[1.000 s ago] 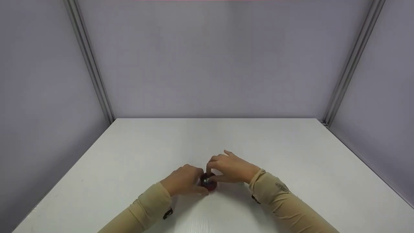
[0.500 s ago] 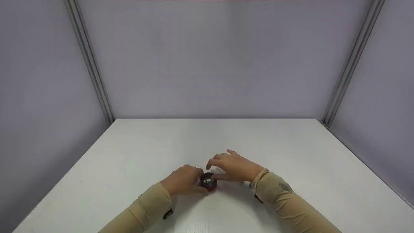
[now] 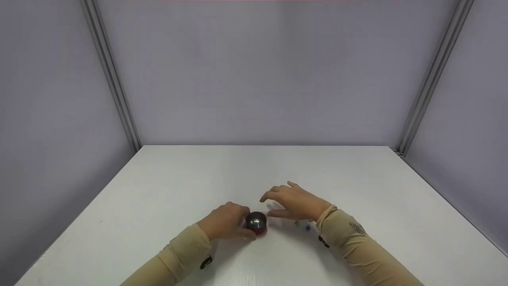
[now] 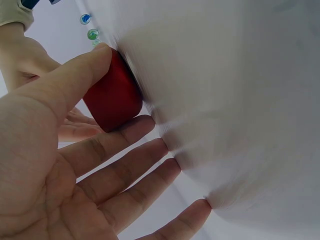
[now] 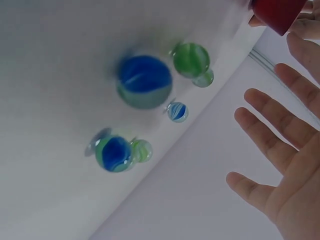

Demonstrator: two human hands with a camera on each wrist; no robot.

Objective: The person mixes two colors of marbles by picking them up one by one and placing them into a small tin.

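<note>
**A:** Head view first, left to right. What has the left hand [image 3: 224,221] got?

**B:** A small red cup [image 3: 256,223] with a shiny, mirror-like top, standing on the white table [image 3: 158,190] near its front edge. The hand sits at the cup's nine o'clock. In the left wrist view, the thumb [image 4: 75,80] and one finger are pressed to its red side [image 4: 112,97], while the other fingers lie straight and spread, touching nothing. So it is a light pinch rather than a full grasp.

**B:** And at the cup's three o'clock?

**A:** The right hand [image 3: 295,203], just beside the cup but clear of it. In the right wrist view its fingers [image 5: 280,125] are spread and relaxed, and it holds nothing.

**B:** What lies under that wrist?

**A:** Glass marbles [image 3: 307,227], loose on the table at about the cup's three o'clock. The right wrist view shows several: a large blue marble [image 5: 145,81], a green marble [image 5: 190,59] at its two o'clock, and a blue-and-green one [image 5: 115,152] at its seven o'clock, with smaller ones in between.

**B:** How would you judge the cup to handle?

**A:** It looks stiff and smooth-walled, probably light, so it should slide or tip easily. Opposite sides of the wall, low down, seem the surest hold. I would guess the marbles are hard, slick and ready to roll at a nudge, so each is best pinched from above across its middle.
</note>
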